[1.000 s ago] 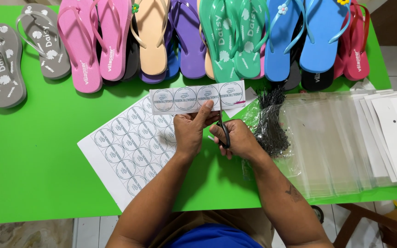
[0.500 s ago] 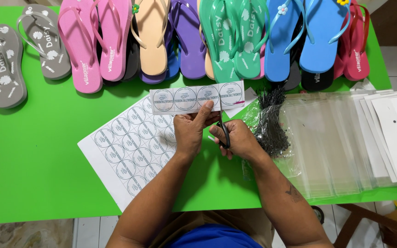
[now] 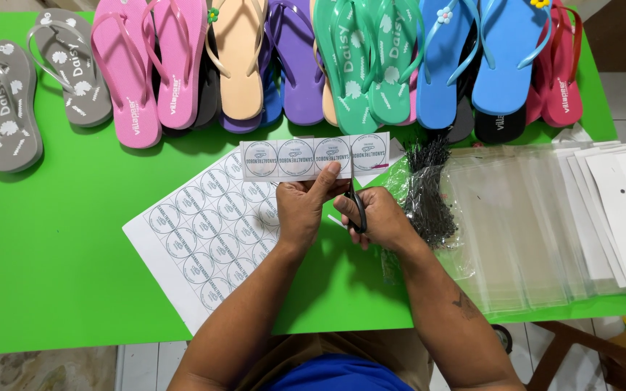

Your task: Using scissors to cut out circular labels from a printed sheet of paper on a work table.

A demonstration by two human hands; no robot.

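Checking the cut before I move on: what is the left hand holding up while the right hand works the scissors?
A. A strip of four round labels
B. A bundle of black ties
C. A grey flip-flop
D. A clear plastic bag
A: the left hand pinches a strip of four round labels above the label sheet, while the right hand grips the black-handled scissors at the strip's lower edge.

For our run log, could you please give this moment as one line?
left hand: holds label strip | right hand: scissors | green table
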